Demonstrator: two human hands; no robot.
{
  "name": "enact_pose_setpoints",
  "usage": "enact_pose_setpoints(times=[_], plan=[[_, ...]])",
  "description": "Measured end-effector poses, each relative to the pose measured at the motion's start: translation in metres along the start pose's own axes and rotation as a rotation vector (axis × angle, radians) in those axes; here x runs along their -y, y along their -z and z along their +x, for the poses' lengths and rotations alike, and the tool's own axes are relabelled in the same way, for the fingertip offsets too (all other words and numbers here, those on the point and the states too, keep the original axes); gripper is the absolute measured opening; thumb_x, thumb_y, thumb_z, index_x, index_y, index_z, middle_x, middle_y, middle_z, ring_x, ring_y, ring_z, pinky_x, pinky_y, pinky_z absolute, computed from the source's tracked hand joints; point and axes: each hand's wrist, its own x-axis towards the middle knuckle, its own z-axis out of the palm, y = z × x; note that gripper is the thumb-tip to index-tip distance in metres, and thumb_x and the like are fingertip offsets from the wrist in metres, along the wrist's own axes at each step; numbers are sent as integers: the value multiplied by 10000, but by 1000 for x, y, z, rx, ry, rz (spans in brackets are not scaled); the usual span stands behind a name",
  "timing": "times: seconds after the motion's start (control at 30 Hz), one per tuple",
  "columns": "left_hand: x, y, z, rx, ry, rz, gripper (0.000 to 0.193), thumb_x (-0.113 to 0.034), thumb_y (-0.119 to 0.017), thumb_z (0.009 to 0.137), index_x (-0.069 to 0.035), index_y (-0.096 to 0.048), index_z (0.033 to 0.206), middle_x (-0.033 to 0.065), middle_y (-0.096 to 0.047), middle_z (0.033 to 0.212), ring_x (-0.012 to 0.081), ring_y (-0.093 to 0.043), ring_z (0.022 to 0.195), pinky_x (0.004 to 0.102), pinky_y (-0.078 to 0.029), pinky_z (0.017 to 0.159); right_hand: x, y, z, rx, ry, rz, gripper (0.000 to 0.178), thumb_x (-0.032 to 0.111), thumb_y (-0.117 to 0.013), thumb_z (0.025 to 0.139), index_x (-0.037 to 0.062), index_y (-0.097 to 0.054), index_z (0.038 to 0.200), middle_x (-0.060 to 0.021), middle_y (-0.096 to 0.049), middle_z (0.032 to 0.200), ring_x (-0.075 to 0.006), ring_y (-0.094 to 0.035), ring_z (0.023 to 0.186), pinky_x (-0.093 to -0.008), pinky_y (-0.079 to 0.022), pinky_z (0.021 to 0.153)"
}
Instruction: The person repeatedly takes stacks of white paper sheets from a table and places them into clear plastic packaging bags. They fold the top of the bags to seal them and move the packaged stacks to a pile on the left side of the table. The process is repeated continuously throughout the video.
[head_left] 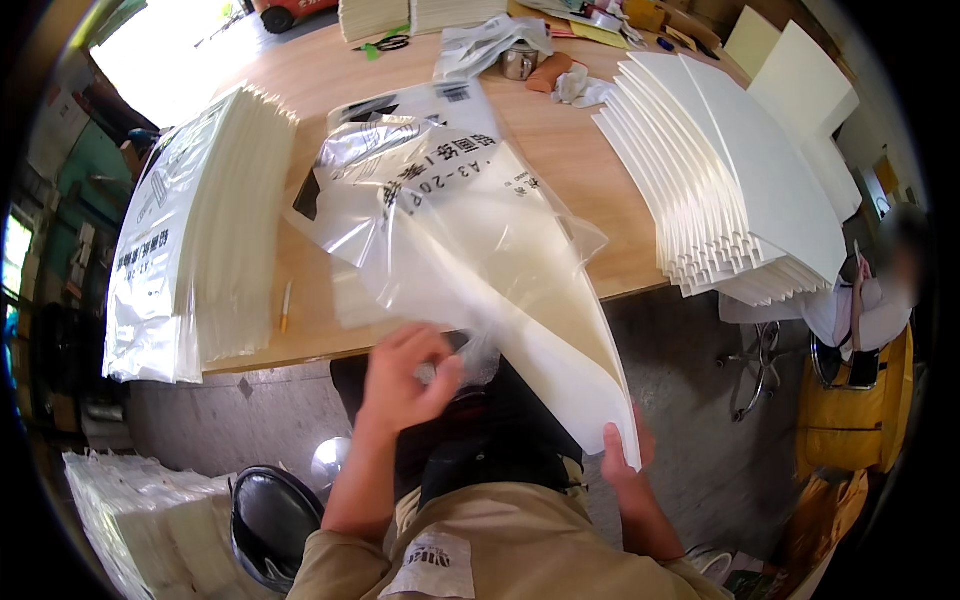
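A clear plastic bag (370, 255) with dark printing lies over the table edge in front of me. A sheaf of white paper (560, 365) sits partly inside it, its near end bent and sticking out toward me. My right hand (628, 455) grips that near corner, thumb on top. My left hand (410, 375) is curled at the bag's near edge, finger and thumb closed on the crumpled film; it is slightly blurred. Beneath the bag, another printed pack (410, 100) lies flat on the table.
On the wooden table (315, 65), bagged packs (235, 230) stand stacked at left and folded white sheets (690, 170) at right. Scissors (390, 43), a metal cup (519, 62) and a cigarette (287, 307) lie there too. A black stool (275, 525) stands lower left; a person (880, 310) sits at right.
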Motion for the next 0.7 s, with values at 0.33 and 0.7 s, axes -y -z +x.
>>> enact_pose_setpoints(times=[0.33,0.7], plan=[[-98,-49,143,59,-447,685,402,-293,-786,728,-49,-663,1023,111,-608,965,279,-623,969,420,-497,832,13,-1,16,20,57,-80,409,44,-593,889,-137,-566,1255,-250,-698,995,-356,-710,781,-395,-559,678],[-110,-118,138,475,-515,735,29,-89,-674,737,-64,-660,743,95,-625,796,222,-694,700,328,-532,553,2,-2,29,-32,215,-115,409,-35,-572,874,-155,-541,1264,-319,-655,1145,-430,-700,976,-429,-574,787]])
